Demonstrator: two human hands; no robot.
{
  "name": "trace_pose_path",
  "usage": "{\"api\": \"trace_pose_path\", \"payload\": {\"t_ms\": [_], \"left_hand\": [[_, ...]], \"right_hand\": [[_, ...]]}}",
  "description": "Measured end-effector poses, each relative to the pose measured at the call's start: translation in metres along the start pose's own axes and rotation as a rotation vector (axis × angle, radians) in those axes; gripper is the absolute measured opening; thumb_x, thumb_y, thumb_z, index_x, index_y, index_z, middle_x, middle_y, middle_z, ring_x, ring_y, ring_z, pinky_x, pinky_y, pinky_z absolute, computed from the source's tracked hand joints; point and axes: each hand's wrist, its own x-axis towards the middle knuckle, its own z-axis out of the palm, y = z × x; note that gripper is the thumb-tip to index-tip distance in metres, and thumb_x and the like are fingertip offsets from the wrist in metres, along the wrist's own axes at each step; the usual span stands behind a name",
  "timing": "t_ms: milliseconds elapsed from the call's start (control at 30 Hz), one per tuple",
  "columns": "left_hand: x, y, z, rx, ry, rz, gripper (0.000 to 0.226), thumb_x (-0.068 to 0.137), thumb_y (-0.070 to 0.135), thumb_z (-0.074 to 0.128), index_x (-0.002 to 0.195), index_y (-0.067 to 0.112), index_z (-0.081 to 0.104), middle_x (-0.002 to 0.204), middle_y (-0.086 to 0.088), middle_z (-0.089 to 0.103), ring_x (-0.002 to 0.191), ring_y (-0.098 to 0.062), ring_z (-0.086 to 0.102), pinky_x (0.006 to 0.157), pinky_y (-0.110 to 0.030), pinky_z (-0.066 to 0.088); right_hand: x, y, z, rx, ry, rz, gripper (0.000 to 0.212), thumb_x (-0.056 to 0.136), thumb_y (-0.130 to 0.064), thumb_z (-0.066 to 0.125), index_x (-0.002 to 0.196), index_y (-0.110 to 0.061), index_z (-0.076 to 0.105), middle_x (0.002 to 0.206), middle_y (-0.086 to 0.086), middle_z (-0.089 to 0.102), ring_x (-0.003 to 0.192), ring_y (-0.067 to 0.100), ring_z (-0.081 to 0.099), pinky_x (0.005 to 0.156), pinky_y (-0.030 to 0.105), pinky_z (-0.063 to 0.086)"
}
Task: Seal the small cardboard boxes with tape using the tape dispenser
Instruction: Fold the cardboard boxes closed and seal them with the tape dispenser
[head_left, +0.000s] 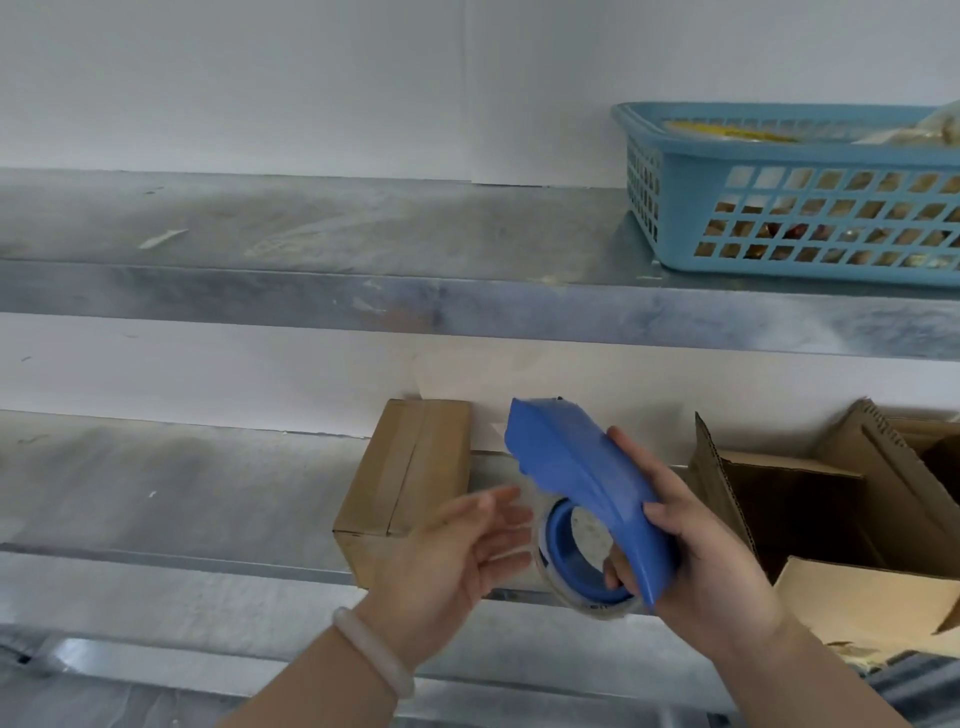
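Nearest the lens in the head view were two bare forearms, the left one wearing a pale bracelet (372, 653) at the wrist. The left hand (467, 553) was held palm-up, with straight, loose fingers that were blurred. It held nothing, and its fingertips sat just beside the roll of clear tape (550, 577); I could not tell whether they touched it. The right hand (711, 564) was clamped on the rear of the blue tape dispenser (582, 467), fingers curled round its handle and through the roll's hub. The two hands were near each other but apart, with the roll between them.

The dispenser was held in the air above the front edge of the lower shelf (182, 493). Its long axis ran from the right hand up and left, nose towards the back wall.

The closed small cardboard box (405, 483) stood on the lower shelf beyond the left hand, its long axis running from the shelf's front edge to the wall. A lighter strip along its top seam suggested tape already laid there. An open cardboard box (795, 499), flaps raised, stood towards the shelf's right end, just beside the right hand. By my reading the next seal belonged there: it lay to the right of the dispenser and away from where the nose pointed, so the dispenser would need turning and the flaps folding down first.

A blue basket (810, 156) sat at the right end of the upper shelf (311, 228).
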Motion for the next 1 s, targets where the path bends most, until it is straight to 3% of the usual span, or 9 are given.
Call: {"api": "trace_pose_path", "payload": {"t_ms": [67,133,233,300,433,533,667,900,1000], "left_hand": [[0.0,0.021,-0.003,-0.076,0.037,-0.024,0.046,0.096,0.038,0.045,0.121,0.004,0.062,0.116,-0.019,0.068,0.106,-0.032,0.066,0.09,-0.043,0.055],[-0.004,0.041,-0.004,-0.066,0.02,-0.061,0.057,0.09,0.05,0.044,0.115,0.004,0.066,0.111,-0.018,0.069,0.101,-0.03,0.068,0.083,-0.04,0.058],[-0.012,0.058,-0.003,0.05,-0.03,-0.085,0.042,0.085,0.047,0.054,0.089,0.011,0.075,0.095,-0.015,0.073,0.087,-0.026,0.071,0.081,-0.041,0.058],[-0.013,0.061,-0.007,0.103,-0.021,-0.088,0.031,0.091,0.035,0.057,0.078,0.013,0.076,0.079,-0.01,0.072,0.075,-0.022,0.071,0.082,-0.043,0.058],[-0.011,0.058,-0.016,0.241,0.062,-0.069,0.021,0.093,0.018,0.058,0.083,0.005,0.073,0.079,-0.014,0.071,0.069,-0.019,0.069,0.066,-0.033,0.058],[-0.007,0.054,-0.022,0.386,0.2,-0.004,0.03,0.091,0.018,0.062,0.096,-0.011,0.065,0.08,-0.023,0.067,0.067,-0.02,0.066,0.064,-0.033,0.058],[-0.007,0.052,-0.029,0.507,0.366,0.135,0.023,0.093,0.018,0.062,0.087,-0.005,0.067,0.062,-0.006,0.064,0.05,-0.009,0.061,0.05,-0.023,0.051],[-0.009,0.045,-0.049,0.466,0.483,0.213,0.015,0.092,0.012,0.062,0.082,0.002,0.068,0.061,-0.005,0.064,0.051,-0.011,0.062,0.051,-0.025,0.054],[-0.013,0.052,-0.082,0.394,0.606,0.233,0.013,0.092,0.009,0.061,0.082,0.004,0.068,0.063,-0.005,0.064,0.059,-0.018,0.065,0.061,-0.035,0.059]], "right_hand": [[-0.002,-0.005,0.001,-0.176,-0.028,0.006,0.055,0.069,-0.016,0.057,0.119,-0.035,0.067,0.124,0.0,0.064,0.069,0.02,0.067,0.056,0.032,0.053],[-0.002,-0.008,0.004,-0.319,-0.061,-0.015,0.056,0.062,-0.031,0.079,0.116,-0.038,0.069,0.124,-0.005,0.066,0.094,0.019,0.07,0.068,0.026,0.056],[0.0,-0.01,0.007,-0.499,-0.067,-0.041,0.078,0.042,-0.06,0.09,0.114,-0.042,0.069,0.12,-0.009,0.068,0.104,0.018,0.068,0.074,0.024,0.056],[0.003,-0.012,0.009,-0.552,-0.103,-0.048,0.075,0.042,-0.057,0.09,0.113,-0.042,0.07,0.119,-0.01,0.068,0.104,0.016,0.068,0.075,0.023,0.056],[0.008,-0.017,0.016,-0.619,-0.163,-0.011,0.06,0.048,-0.036,0.085,0.105,-0.049,0.07,0.114,-0.016,0.069,0.102,0.01,0.068,0.074,0.02,0.055],[0.012,-0.017,0.021,-0.678,-0.217,0.023,0.063,0.049,-0.041,0.088,0.108,-0.05,0.069,0.116,-0.017,0.068,0.103,0.008,0.067,0.077,0.021,0.055],[0.018,-0.014,0.027,-0.729,-0.242,0.034,0.059,0.058,-0.031,0.089,0.109,-0.05,0.068,0.117,-0.02,0.067,0.105,0.005,0.066,0.077,0.018,0.054],[0.028,-0.02,0.038,-0.947,-0.296,0.03,0.059,0.069,-0.01,0.081,0.113,-0.045,0.064,0.109,-0.041,0.061,0.099,-0.014,0.06,0.075,0.004,0.046],[0.029,-0.026,0.03,-0.985,-0.307,0.042,0.059,0.063,-0.022,0.083,0.109,-0.054,0.067,0.113,-0.036,0.062,0.102,-0.01,0.061,0.078,0.008,0.048]]}}
